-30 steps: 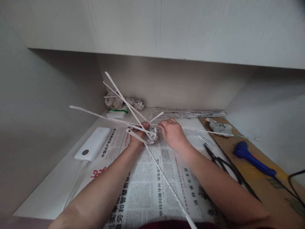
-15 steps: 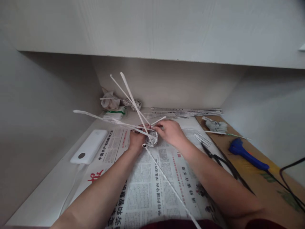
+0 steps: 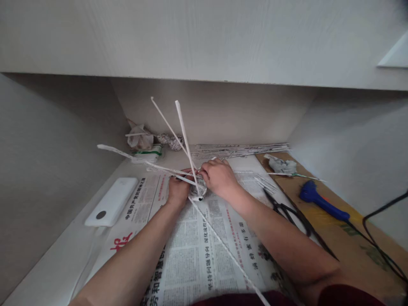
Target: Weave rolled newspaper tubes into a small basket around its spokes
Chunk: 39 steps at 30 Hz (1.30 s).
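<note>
- At the far left, a white power bank (image 3: 111, 202) with a dark round spot lies flat on the white desk (image 3: 54, 276). A thin white cord (image 3: 83, 272) runs from its near end.
- At the back left, a see-through plastic bag (image 3: 140, 139) sits by a white pack with a green stripe (image 3: 147, 153). A bumpy, speckled thing (image 3: 170, 140) is just beside them.
- A big newspaper (image 3: 188, 250) covers the middle of the desk.
- The left hand (image 3: 178, 188) grips the left side of a small, round paper weave (image 3: 200, 189) over the newspaper. Long paper tubes (image 3: 185, 136) poke out of the weave, and one comes down toward the person.
- The right hand (image 3: 219, 176) pinches the far right edge of the weave. I cannot tell which tube its fingers have.
- Behind the right hand, a pile of thin paper sticks (image 3: 245, 149) lies near the back wall.
- To the right, short paper sticks (image 3: 267, 185) lie near black scissors (image 3: 282, 208).
- Farther right, brown cardboard (image 3: 334, 242) holds a crumpled gray lump (image 3: 281, 165) and a blue glue gun (image 3: 323, 203). A black cord (image 3: 371, 240) bends at the far right.
</note>
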Available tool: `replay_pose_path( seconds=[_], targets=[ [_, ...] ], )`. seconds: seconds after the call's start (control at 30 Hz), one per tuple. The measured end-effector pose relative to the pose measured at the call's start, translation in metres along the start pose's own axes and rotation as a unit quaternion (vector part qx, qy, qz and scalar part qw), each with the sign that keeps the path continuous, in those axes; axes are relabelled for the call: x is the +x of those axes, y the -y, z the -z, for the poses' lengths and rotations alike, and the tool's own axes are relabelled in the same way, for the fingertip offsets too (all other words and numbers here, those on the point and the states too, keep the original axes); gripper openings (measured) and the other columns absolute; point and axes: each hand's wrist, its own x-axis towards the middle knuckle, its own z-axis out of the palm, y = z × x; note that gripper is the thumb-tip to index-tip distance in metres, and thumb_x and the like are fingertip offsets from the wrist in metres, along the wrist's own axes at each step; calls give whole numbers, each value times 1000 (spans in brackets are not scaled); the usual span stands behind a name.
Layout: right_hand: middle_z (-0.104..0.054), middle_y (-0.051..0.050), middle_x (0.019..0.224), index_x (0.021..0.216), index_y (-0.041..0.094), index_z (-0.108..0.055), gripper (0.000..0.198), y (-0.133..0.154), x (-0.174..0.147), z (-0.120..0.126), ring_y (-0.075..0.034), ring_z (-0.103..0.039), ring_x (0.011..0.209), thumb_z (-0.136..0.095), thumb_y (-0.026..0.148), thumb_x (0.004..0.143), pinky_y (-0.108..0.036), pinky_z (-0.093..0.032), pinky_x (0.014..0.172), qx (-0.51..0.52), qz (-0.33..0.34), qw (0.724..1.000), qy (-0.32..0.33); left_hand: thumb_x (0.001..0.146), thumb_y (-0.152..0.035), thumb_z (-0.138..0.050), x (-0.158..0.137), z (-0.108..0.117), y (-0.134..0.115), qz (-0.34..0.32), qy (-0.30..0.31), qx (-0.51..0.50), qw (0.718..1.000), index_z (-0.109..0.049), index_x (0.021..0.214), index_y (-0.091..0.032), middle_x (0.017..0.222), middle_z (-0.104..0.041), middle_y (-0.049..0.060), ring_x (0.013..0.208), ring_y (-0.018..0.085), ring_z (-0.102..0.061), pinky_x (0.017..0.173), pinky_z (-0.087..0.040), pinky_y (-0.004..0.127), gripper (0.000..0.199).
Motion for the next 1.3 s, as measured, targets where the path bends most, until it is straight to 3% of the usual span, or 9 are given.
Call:
replay_pose_path(
  seconds=[0.17,0.57,0.73,1.03,1.17,1.3],
  targets=[
    [-72,-7,94,90,20,-69,16,-3,1,1,-23,-60,97,-54,26,91,-33,-36,82,31,-20,999,15,66,-26,-76,3,1,5,6,-7,-12,1000,-75,76,-18,71,-73,2,64,17,-64,61,-51,26,13],
    [-72,-8,90,85,18,-70,21,-4,0,-1,-24,-60,93,-56,32,93,-36,-36,85,-1,-27,999,-25,59,-30,-80,4,2,0,27,-33,-4,999,-74,75,-15,73,-74,5,66,19,-65,62,-52,29,23],
    [-72,-7,96,93,19,-70,25,-2,-4,5,-23,-59,92,-50,34,96,-34,-37,84,18,-2,996,-93,58,-29,-80,5,0,-1,39,-57,-55,996,-74,74,-15,73,-74,5,65,18,-65,62,-51,29,22],
    [-68,-5,75,76,19,-68,32,5,-13,14,-19,-56,77,-50,36,96,-30,-39,73,23,26,984,-173,57,-30,-82,5,-1,1,46,-26,-106,993,-74,76,-13,73,-72,6,62,16,-62,60,-48,26,27],
    [-69,-8,80,77,18,-69,32,9,-23,18,-23,-55,90,-50,35,95,-34,-40,83,15,50,985,-165,56,-28,-83,3,-3,-3,60,-35,-130,989,-73,75,-14,70,-71,4,61,15,-61,60,-48,26,26],
    [-71,-7,79,86,19,-71,34,8,-35,14,-22,-60,80,-47,41,95,-33,-42,75,55,-32,995,-72,57,-28,-82,4,-1,-1,41,-45,-118,991,-73,74,-14,69,-72,4,61,16,-63,61,-49,27,24]
  ],
)
